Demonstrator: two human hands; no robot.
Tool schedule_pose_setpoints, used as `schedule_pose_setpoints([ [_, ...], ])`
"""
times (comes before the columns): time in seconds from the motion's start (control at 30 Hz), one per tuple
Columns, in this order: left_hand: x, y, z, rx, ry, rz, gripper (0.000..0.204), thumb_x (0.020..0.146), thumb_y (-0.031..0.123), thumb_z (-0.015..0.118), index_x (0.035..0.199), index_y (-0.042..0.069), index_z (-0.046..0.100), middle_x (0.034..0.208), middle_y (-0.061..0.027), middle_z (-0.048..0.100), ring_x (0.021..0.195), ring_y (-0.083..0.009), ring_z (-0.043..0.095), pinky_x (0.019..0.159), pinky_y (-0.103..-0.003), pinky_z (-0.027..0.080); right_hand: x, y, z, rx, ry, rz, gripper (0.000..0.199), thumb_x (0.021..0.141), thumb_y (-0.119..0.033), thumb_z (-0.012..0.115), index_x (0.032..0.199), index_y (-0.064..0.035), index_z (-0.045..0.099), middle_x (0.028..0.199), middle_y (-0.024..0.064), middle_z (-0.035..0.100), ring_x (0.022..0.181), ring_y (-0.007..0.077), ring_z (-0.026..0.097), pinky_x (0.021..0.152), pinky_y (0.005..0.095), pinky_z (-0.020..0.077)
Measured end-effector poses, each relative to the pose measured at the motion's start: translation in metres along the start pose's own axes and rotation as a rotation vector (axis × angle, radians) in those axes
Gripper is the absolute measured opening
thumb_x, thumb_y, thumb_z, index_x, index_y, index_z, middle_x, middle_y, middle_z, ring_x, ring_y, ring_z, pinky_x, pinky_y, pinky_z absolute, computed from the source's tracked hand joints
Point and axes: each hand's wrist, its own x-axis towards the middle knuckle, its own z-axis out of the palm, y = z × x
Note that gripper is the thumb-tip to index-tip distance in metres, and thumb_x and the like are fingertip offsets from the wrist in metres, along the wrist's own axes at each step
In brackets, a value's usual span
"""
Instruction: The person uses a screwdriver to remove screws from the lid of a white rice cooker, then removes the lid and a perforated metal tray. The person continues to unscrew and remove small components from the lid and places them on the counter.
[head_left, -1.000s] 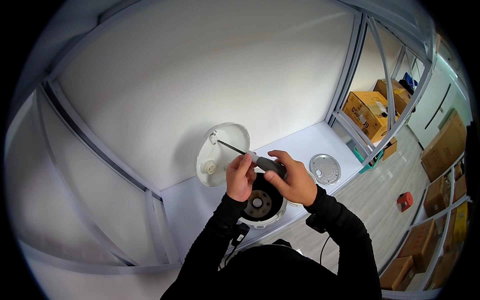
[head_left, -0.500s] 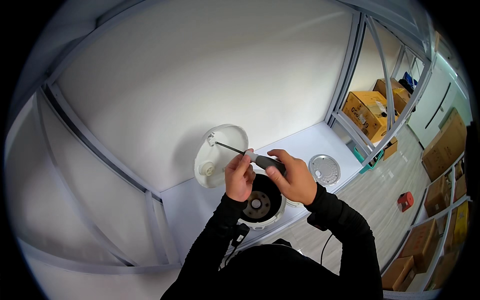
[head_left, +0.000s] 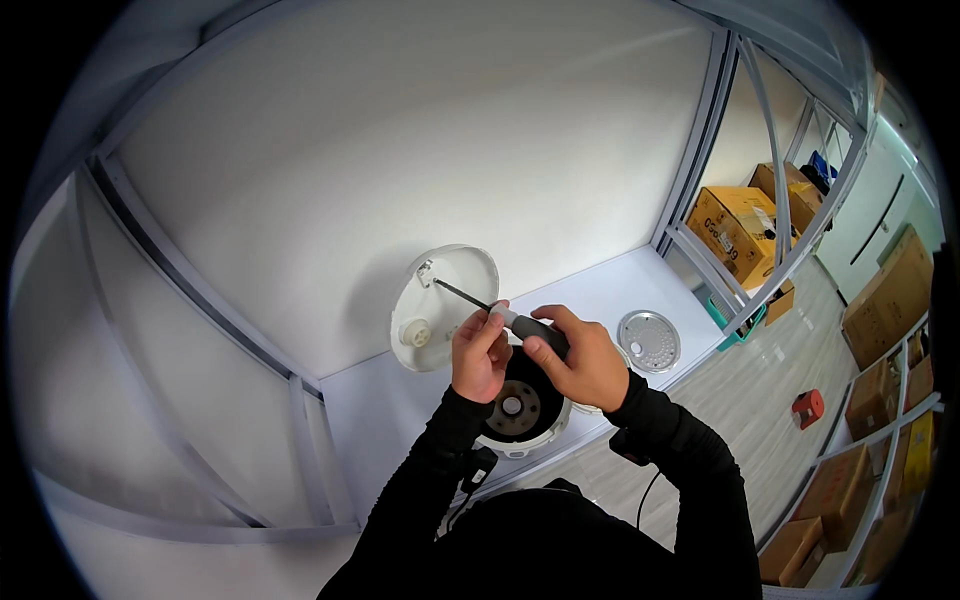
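Note:
A screwdriver [head_left: 537, 333] with a grey handle slants up and left, its thin shaft reaching a small fitting on the inside of the white rice cooker lid [head_left: 405, 310]. My right hand [head_left: 588, 362] wraps round the handle. Fingers of my left hand [head_left: 481, 352] pinch the collar where the handle meets the shaft. Below my hands stands the rice cooker body [head_left: 548, 436], its dark inside and round heating plate [head_left: 522, 408] showing, with the inner pot out. The lid stands raised behind it; my left hand covers part of the cooker's rim.
On the white table [head_left: 370, 425], right of the cooker, lies a round perforated metal plate [head_left: 649, 341]. A metal frame [head_left: 690, 140] borders the table. Beyond are cardboard boxes [head_left: 735, 230], a teal bin [head_left: 740, 332] and a red object [head_left: 808, 408] on the floor.
Both hands stay on the screwdriver, its tip still at the lid fitting. My right hand has shifted slightly left and turned a little; the view has moved very slightly.

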Motion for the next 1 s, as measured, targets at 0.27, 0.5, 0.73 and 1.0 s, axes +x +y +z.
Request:
schedule_pose_setpoints([
  [0.27,-0.001,-0.005,-0.008,-0.042,-0.005,-0.026,0.028,0.098,0.011,0.066,0.125,0.003,0.063,0.100,-0.0034,0.069,0.058,-0.0017,0.042,0.050,-0.019,0.033,0.000,0.009,0.009,-0.048,0.131,-0.314,0.040,0.086,-0.018,0.082,0.117,-0.0013,0.063,0.097,0.0166,0.067,0.084,0.0342,0.069,0.075,0.0376,0.0552],
  [0.5,-0.005,0.004,0.003,-0.031,-0.040,-0.034,0.033,0.098,0.011,0.066,0.129,0.002,0.063,0.114,-0.0098,0.072,0.061,-0.0034,0.050,0.052,-0.018,0.036,-0.006,0.009,0.003,0.037,-0.016,0.009,0.041,0.086,-0.018,0.082,0.118,-0.0009,0.063,0.105,0.0163,0.066,0.089,0.0329,0.068,0.077,0.0370,0.0551],
  [0.73,-0.006,0.003,0.003,0.004,0.007,-0.003,0.032,0.098,0.012,0.067,0.129,0.004,0.064,0.114,-0.0116,0.073,0.073,-0.0079,0.064,0.054,-0.018,0.039,-0.005,0.009,0.007,-0.004,0.135,-0.339,0.036,0.087,-0.018,0.079,0.115,-0.0010,0.064,0.100,0.0201,0.068,0.087,0.0389,0.069,0.075,0.0417,0.0562],
  [1.0,-0.007,-0.004,0.004,0.015,0.044,0.020,0.031,0.098,0.013,0.070,0.128,0.004,0.065,0.113,-0.0076,0.074,0.080,-0.0103,0.069,0.058,-0.020,0.042,-0.006,0.007,0.007,0.071,0.028,-0.015,0.037,0.088,-0.015,0.078,0.118,-0.0015,0.062,0.101,0.0183,0.068,0.085,0.0351,0.069,0.074,0.0390,0.0554],
])
